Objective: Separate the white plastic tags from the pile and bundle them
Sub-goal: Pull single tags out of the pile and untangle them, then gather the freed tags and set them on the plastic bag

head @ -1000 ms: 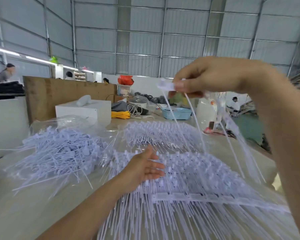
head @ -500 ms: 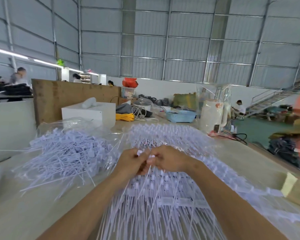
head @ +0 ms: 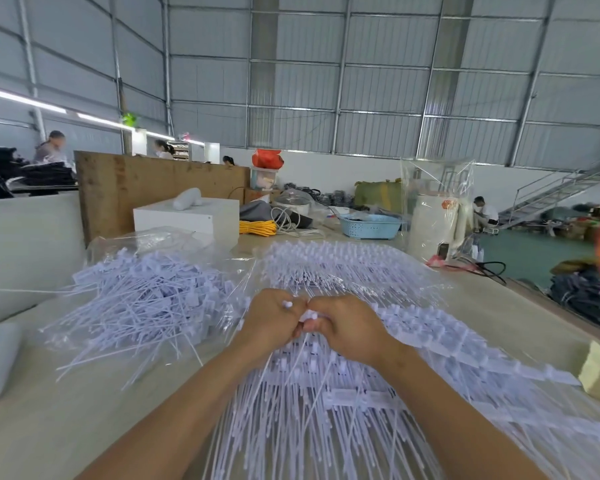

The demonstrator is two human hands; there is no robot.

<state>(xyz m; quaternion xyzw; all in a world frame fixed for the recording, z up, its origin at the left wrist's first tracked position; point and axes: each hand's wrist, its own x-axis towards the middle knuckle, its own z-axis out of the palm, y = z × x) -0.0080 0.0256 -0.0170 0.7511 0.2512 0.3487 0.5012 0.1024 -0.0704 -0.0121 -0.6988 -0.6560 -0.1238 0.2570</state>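
- The left hand (head: 270,318) and right hand (head: 343,327) meet knuckle to knuckle, each pinching the heads of a few thin white plastic tags (head: 300,362).
- Their long tails trail down from the grip toward the camera.
- Directly beneath the grip lies the ordered pile of white plastic tags (head: 361,403); left of it, a loose tangled heap (head: 142,306).

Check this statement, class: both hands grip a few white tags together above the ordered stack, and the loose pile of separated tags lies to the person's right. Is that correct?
Not quite. The head view shows the left hand and right hand gripping a few white tags above the ordered stack, but the loose pile lies to the person's left, not right.
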